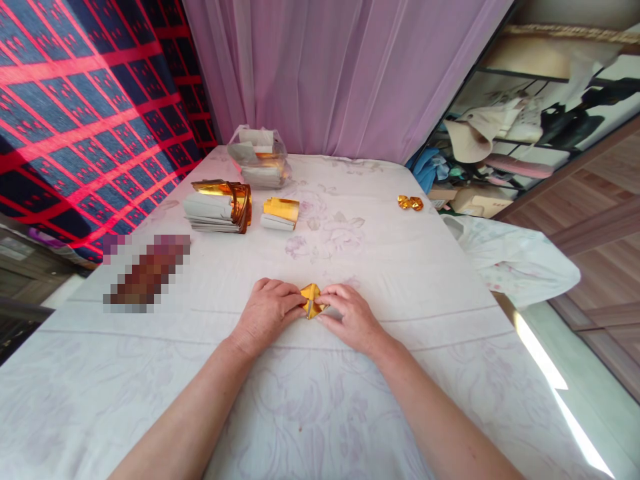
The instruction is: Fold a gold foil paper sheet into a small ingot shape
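Between my two hands, near the middle of the table, is a small piece of folded gold foil paper [312, 299]. My left hand [270, 308] grips its left side, thumb and fingers closed on it. From the right, my right hand [351, 313] pinches the other side, with the fingertips on the gold surface. Part of the folded paper is hidden under the fingers. Beyond my hands lies a small curled stack of gold paper [281, 212]. A larger curled stack of gold and grey-white sheets [215, 210] sits left of it.
A clear plastic bag [259, 160] with more sheets stands at the far left of the cloth-covered table [380, 400]. Folded gold pieces [410, 203] lie at the far right. A blurred patch [150, 273] covers something on the left. Shelves [520, 143] with shoes stand beyond the right edge.
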`<move>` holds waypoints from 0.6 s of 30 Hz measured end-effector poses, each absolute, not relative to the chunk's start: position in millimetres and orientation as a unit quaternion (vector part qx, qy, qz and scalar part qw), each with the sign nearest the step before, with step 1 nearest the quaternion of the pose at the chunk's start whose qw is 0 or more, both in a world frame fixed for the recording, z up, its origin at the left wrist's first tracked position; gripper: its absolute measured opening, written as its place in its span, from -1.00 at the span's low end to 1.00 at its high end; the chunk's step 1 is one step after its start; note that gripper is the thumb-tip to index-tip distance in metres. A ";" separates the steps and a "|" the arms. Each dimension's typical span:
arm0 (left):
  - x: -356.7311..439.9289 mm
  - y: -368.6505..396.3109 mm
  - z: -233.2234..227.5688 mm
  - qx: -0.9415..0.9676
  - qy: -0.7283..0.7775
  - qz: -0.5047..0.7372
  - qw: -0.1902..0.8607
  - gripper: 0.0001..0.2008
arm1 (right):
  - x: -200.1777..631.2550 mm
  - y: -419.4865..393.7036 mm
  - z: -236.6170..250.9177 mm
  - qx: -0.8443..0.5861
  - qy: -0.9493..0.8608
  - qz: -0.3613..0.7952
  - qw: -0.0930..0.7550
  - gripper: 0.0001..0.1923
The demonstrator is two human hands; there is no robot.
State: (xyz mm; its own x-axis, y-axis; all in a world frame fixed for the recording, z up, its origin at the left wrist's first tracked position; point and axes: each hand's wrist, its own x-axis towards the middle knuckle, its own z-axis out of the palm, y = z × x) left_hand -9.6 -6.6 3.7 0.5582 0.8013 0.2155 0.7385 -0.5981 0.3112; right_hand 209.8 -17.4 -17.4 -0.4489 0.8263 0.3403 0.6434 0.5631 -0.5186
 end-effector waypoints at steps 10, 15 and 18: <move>-6.1 -6.5 0.9 0.867 0.459 0.171 0.093 -0.79 | 206.9 -20.6 -16.2 -0.427 -0.853 0.086 0.288 -0.80; -10.3 -5.9 2.4 0.874 0.443 0.170 0.103 -0.78 | 204.9 -21.7 -14.8 -0.428 -0.853 0.056 0.295 -0.82; -13.1 -5.5 2.5 0.883 0.426 0.167 0.106 -0.76 | 204.5 -22.5 -15.1 -0.428 -0.856 0.033 0.290 -0.82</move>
